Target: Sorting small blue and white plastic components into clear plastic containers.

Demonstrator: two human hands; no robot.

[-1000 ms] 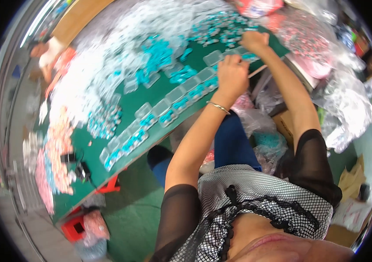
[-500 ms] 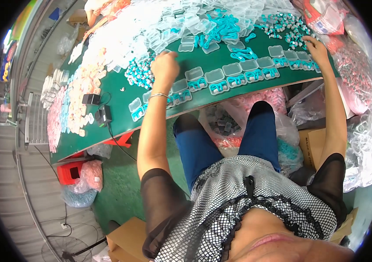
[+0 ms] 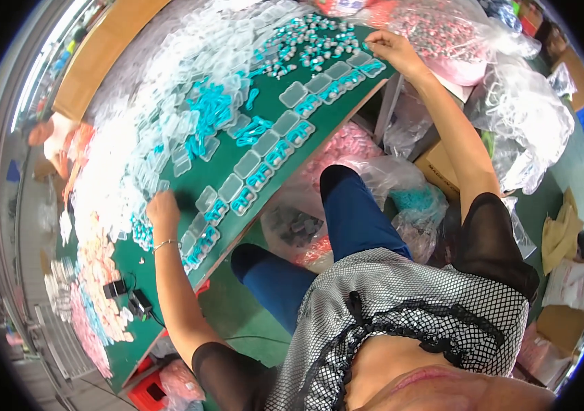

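Observation:
My left hand [image 3: 164,211] is over the left part of the table, its fingers curled in, beside a pile of small teal and silver earbud pieces [image 3: 142,234]. What those fingers hold, if anything, is hidden. My right hand [image 3: 396,53] is at the table's right end, fingers bent together, just past the last clear plastic case [image 3: 373,66]; anything in them is too small to make out. Between my hands a row of clear hinged cases [image 3: 259,175] follows the near edge, most with lids up and teal earphones inside. Loose teal cord bundles [image 3: 254,130] lie behind the row.
Behind are a teal cord heap [image 3: 208,109], scattered earbud pieces [image 3: 309,41] and a mound of clear cases [image 3: 168,75]. Black adapters [image 3: 140,301] lie at left by pink pieces [image 3: 96,274]. Plastic bags [image 3: 525,137] crowd the right side. Another person's arm [image 3: 62,161] shows far left.
The view has turned, so the table slants more steeply. My right hand has shifted from the scattered earbud pieces toward the row's right end. My left hand stays near the left pile, still curled.

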